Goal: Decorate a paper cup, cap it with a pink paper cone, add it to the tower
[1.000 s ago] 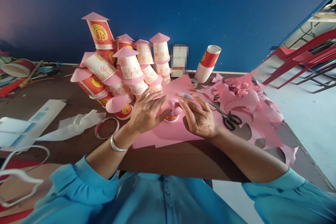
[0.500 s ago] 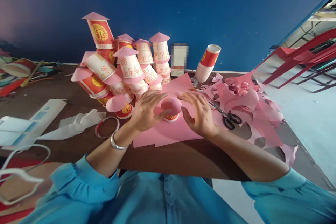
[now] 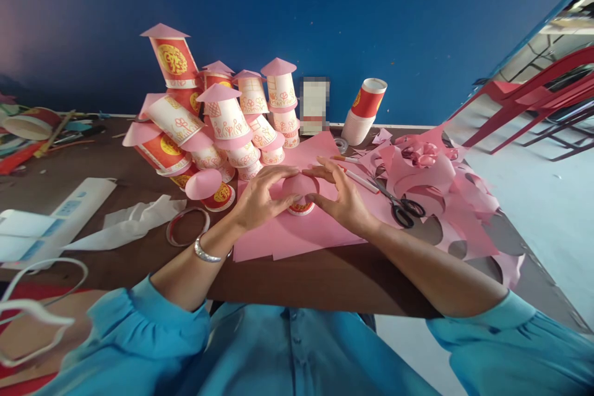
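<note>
Head view: both hands (image 3: 301, 198) cup a pink-roofed inverted paper cup (image 3: 301, 193).

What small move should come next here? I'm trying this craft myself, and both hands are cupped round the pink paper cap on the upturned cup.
Probably press the pink cap down evenly onto the small cup. The left hand and right hand already ring it with their fingertips, and it sits rounded rather than pointed like the caps on the finished cups behind.

You have one view only, worn on your head, looking forward and down across the table (image 3: 116, 167) from close range. The blue wall (image 3: 297, 12) stands at twelve o'clock, red chairs (image 3: 533, 99) at two o'clock.
</note>
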### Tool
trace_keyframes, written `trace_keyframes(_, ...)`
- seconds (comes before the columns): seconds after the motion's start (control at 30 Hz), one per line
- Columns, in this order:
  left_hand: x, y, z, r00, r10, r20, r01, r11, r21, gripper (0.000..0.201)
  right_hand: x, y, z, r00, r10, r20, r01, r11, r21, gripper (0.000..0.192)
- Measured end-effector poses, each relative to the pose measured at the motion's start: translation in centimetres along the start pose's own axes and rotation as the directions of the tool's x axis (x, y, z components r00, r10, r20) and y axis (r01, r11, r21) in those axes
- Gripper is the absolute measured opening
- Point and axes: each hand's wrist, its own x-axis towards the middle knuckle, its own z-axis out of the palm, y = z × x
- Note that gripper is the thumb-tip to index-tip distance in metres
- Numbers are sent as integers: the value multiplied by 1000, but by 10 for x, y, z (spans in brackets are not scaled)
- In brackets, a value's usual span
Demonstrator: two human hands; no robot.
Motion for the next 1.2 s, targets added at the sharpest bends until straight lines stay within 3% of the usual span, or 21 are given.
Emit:
trace_keyframes(0.37,0,1,1,999,-44,6,44,998,-33,43,0,0,5,1000,10,-7,-10,1000,1,70)
trace_keyframes(0.63,2,5,-4,997,-80,24,81,996,-28,44,1,-3,-1,996,-54,-65,60,994,87,49)
trace_keyframes(0.87,2,0,-3,998,-62,20,63,995,-71,41,1,2,6,999,12,-41,-10,998,64,68)
trace_keyframes(1.2,3,-3,-2,998,-56,-6,55,997,-57,41,1,-1,11,998,47,-32,-46,999,22,69)
